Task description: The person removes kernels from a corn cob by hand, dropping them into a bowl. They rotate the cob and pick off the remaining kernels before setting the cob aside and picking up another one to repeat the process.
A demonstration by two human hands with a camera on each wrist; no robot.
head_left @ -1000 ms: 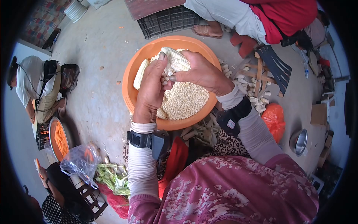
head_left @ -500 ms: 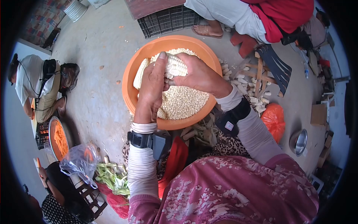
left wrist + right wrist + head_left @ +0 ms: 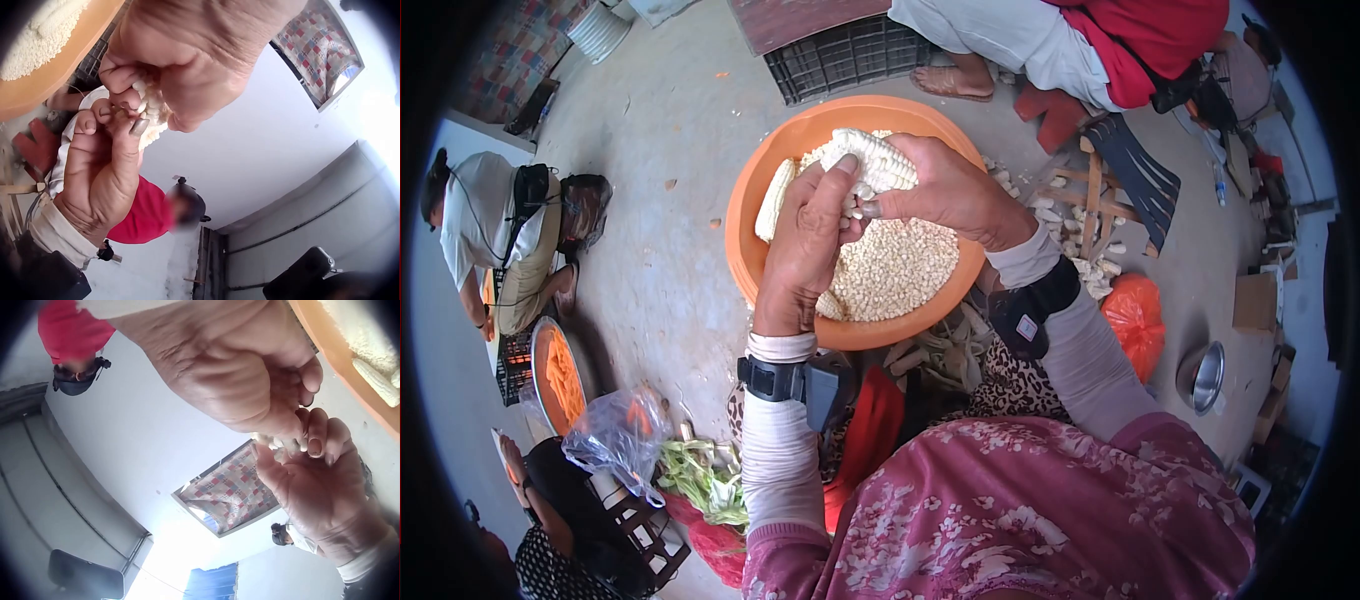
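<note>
1. Head view: The left hand [image 3: 805,235] and the right hand [image 3: 955,190] both gripped one white corn cob [image 3: 878,160]. Their fingers were bent round it, with the left thumb lying on it. The cob was up over the big orange bowl [image 3: 743,240]. Maybe it was held there so loose bits would drop inside. The bowl looked smooth and round, like plastic, and its high side seemed good for stopping the small white kernels [image 3: 900,270] from rolling off. The kernels were little and bumpy, in a big heap. A long cob [image 3: 775,200] with neat rows leaned by the bowl's left side, maybe to be out of the way. Pale cob pieces [image 3: 1055,225] lay on the floor outside the bowl, on the right. A shiny red-orange bag [image 3: 1135,325] looked thin and crinkly.

2. Left wrist view: The left hand was big and near, with its fingers curled in on the cob. The right hand met it from the other side, so the two hands probably kept the cob steady. Fat, smooth kernels peeked out between the fingers. Much of the cob was hidden.

3. Right wrist view: The right hand's fingers bent in close to the left hand's fingers. Only white bits showed between them, so I could not tell from here how they held the cob. The checked cloth [image 3: 234,494] behind looked soft and wrinkly.
</note>
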